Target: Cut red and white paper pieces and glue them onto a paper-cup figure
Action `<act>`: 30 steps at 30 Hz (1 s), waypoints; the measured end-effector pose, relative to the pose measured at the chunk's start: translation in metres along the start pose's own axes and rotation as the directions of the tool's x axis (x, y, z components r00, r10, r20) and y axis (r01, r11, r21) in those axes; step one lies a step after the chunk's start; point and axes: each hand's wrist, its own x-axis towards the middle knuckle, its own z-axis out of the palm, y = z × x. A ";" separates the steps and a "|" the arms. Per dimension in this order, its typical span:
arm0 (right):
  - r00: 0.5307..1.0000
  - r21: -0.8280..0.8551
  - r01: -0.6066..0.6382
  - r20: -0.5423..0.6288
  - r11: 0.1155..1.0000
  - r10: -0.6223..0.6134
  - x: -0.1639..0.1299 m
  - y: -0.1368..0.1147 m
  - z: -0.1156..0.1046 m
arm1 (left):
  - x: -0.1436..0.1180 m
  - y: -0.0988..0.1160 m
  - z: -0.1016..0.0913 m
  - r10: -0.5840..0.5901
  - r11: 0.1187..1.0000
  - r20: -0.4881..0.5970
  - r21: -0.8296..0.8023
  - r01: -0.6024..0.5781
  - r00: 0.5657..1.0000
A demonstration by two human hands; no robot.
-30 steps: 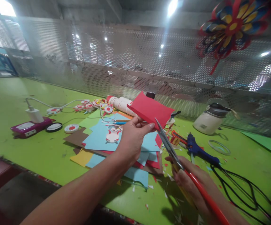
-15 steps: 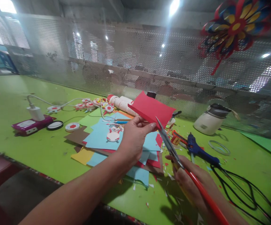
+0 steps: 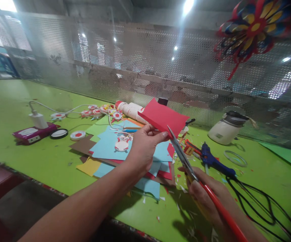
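Observation:
A sheet of red paper (image 3: 164, 116) is pinched between the thumb and fingers of my left hand (image 3: 145, 144), held up above the table. My right hand (image 3: 206, 191) grips red-handled scissors (image 3: 183, 156), their blades pointing up and away at the near edge of the red paper. The blade tips overlap the paper close to my left thumb. Below my left hand lies a stack of coloured paper, with a light blue sheet (image 3: 105, 149) near the top. On it rests a small white round cutout with red parts (image 3: 121, 145).
A blue glue gun (image 3: 216, 161) with a black cord lies to the right, with a white kettle-like jar (image 3: 227, 129) behind it. At left are a purple power strip (image 3: 36, 133) and a roll of tape (image 3: 77, 135). A perforated metal screen (image 3: 145, 64) borders the green table.
Almost nothing differs. The paper, scissors and both hands keep nearly the same places, with only a tiny shift of the view.

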 end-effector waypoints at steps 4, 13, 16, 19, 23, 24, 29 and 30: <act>1.000 -0.021 0.009 0.006 1.000 -0.009 0.000 -0.001 -0.001 | 0.000 0.000 -0.001 0.002 1.000 0.002 0.017 -0.002 1.000; 1.000 -0.020 0.004 -0.005 1.000 -0.004 -0.001 0.000 -0.001 | 0.001 0.001 -0.001 -0.002 0.998 -0.017 0.059 0.003 1.000; 1.000 0.000 -0.021 -0.004 1.000 0.021 -0.002 -0.001 0.000 | 0.001 0.001 -0.001 -0.007 0.999 -0.034 0.041 0.009 0.999; 0.999 0.007 -0.035 -0.003 0.999 0.035 -0.003 -0.001 0.000 | 0.002 0.000 -0.002 -0.020 1.000 -0.041 0.009 0.020 0.999; 0.999 0.006 -0.035 0.009 0.999 0.035 -0.003 0.001 0.000 | 0.002 0.000 -0.002 -0.029 0.999 -0.050 -0.014 0.028 0.998; 0.999 0.007 -0.032 0.007 0.999 0.032 -0.003 0.001 0.000 | 0.002 0.000 -0.002 -0.031 0.999 -0.052 -0.020 0.030 0.998; 0.999 0.034 -0.039 -0.011 0.999 0.039 -0.004 0.002 0.000 | 0.000 0.001 -0.001 -0.062 0.997 -0.079 -0.041 0.059 0.995; 0.999 0.038 -0.043 -0.012 0.998 0.043 -0.004 0.002 0.000 | 0.000 0.002 -0.001 -0.066 0.997 -0.082 -0.042 0.063 0.994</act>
